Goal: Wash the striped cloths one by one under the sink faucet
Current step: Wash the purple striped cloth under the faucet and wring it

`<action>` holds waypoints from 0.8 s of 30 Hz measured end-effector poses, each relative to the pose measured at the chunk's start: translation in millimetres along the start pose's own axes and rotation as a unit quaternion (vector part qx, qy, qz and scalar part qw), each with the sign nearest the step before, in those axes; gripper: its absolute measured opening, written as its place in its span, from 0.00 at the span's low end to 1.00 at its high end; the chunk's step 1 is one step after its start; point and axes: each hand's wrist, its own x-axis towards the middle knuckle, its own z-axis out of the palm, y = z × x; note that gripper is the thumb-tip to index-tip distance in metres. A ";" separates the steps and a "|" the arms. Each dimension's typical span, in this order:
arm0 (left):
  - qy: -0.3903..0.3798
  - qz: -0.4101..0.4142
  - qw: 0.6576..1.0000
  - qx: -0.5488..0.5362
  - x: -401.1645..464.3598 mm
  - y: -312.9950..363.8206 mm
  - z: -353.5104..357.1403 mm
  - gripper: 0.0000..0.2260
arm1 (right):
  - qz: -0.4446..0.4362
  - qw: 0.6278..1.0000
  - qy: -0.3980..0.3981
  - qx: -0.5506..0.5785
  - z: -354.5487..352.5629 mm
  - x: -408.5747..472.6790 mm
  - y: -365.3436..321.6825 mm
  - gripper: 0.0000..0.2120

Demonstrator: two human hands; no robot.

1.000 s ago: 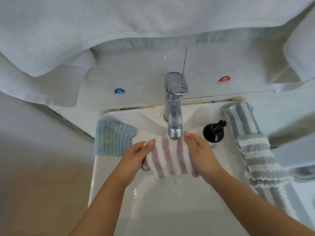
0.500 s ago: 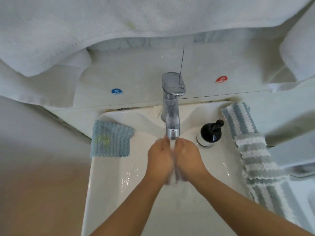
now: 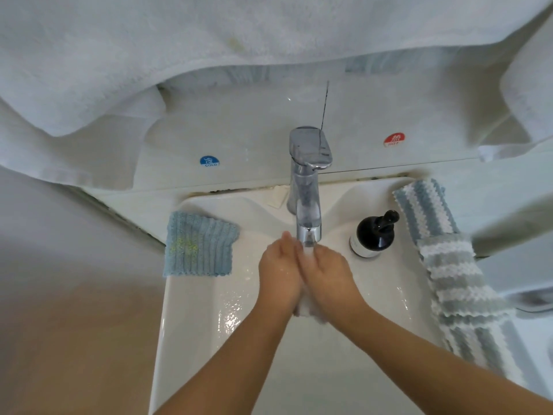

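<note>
a pale cloth (image 3: pixel 308 307) is squeezed between the left hand (image 3: pixel 279 272) and right hand (image 3: pixel 327 274) under the faucet (image 3: pixel 308 187), over the wet white sink (image 3: pixel 191 319); striped cloths (image 3: pixel 449 265) are draped on its right rim, towels (image 3: pixel 149 55) hung above.

White towels (image 3: pixel 179 40) hanging across the far wall, blue cold sticker (image 3: pixel 209 161) at left, red hot sticker (image 3: pixel 394 139) at right, dark pump bottle (image 3: pixel 372 235) right of centre

Home bathroom: white basin (image 3: pixel 191 310), chrome faucet (image 3: pixel 308 187), soap bottle (image 3: pixel 372 235), hanging towels (image 3: pixel 149 55).
</note>
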 end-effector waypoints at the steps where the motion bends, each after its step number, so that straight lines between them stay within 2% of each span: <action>1: 0.000 -0.007 1.000 -0.004 0.6 -2.0 0.3 0.17 | -0.007 1.000 0.000 -0.010 0.3 -2.1 0.5 0.16; 4: -0.055 -0.047 0.997 -0.001 -8.0 -7.3 7.9 0.15 | 0.030 0.999 0.034 0.001 -6.5 10.2 1.3 0.16; 6: -0.047 -0.052 0.997 0.024 -5.4 -6.5 6.1 0.15 | 0.011 0.999 0.040 -0.001 -6.5 8.3 -1.1 0.15; 8: -0.008 -0.056 0.998 -0.027 4.1 -5.8 -0.3 0.18 | -0.015 0.999 0.030 -0.004 1.5 -5.2 -3.4 0.10; 9: -0.012 -0.056 0.996 -0.069 7.3 -4.8 -3.4 0.19 | -0.035 0.999 0.021 -0.023 5.0 -11.2 -3.4 0.11; 11: -0.042 -0.069 0.992 -0.099 4.0 -3.8 -1.7 0.20 | -0.008 1.000 -0.003 0.009 1.0 -8.6 -5.5 0.14; 14: -0.063 -0.065 0.996 -0.017 -7.6 -3.1 7.1 0.16 | 0.029 0.999 0.042 0.012 -8.4 6.3 0.8 0.18; 16: -0.031 -0.049 0.998 0.022 -3.5 -0.8 5.2 0.16 | 0.029 0.999 0.029 0.021 -7.7 -0.4 -2.1 0.17; 19: -0.022 -0.027 0.999 -0.013 0.1 2.8 -3.8 0.18 | 0.022 0.999 -0.015 -0.022 2.0 -15.0 0.5 0.17; 22: -0.061 0.027 0.994 0.086 -13.7 5.4 1.3 0.13 | 0.039 0.996 0.049 0.056 -6.0 0.7 1.0 0.18; 24: -0.071 0.022 0.991 0.113 -18.5 4.7 3.6 0.13 | 0.029 0.995 0.073 0.067 -9.1 4.8 2.6 0.19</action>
